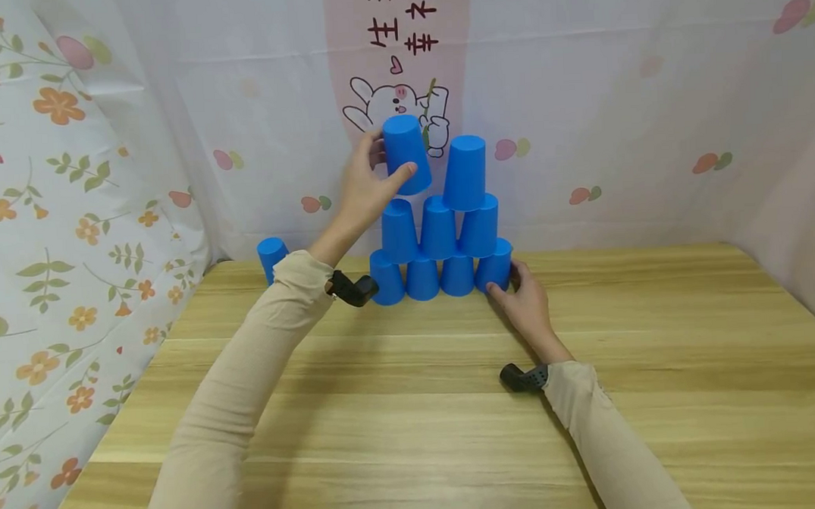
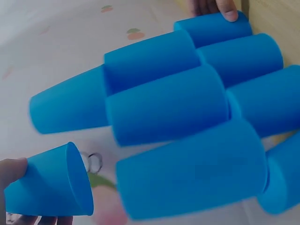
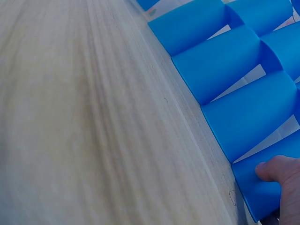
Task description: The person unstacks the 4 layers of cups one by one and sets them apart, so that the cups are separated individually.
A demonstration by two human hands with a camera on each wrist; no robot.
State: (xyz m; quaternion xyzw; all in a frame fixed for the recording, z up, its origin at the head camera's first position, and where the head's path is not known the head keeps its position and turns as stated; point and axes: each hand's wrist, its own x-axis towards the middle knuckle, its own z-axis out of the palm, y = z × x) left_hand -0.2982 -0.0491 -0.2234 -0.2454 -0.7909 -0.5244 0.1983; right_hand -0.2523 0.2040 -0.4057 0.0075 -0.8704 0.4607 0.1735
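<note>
My left hand [image 1: 365, 184] grips an upside-down blue cup [image 1: 405, 152], thumb in front, slightly tilted above the left side of a cup pyramid. In the left wrist view a gap shows between this held cup [image 2: 49, 183] and the left cup of the middle row [image 2: 192, 171]. Several inverted blue cups form the bottom row [image 1: 422, 278], three stand on them, and a single cup [image 1: 465, 172] sits on top at the right. My right hand [image 1: 529, 302] holds the rightmost bottom cup [image 1: 493, 270], its thumb on the front; the other fingers are mostly hidden behind.
Another blue cup [image 1: 272, 254] stands at the table's back left, partly covered by the left sleeve. A wooden table [image 1: 414, 406] lies beneath everything. Behind the pyramid hangs a printed cloth [image 1: 613, 109], with a flowered curtain [image 1: 58, 224] on the left.
</note>
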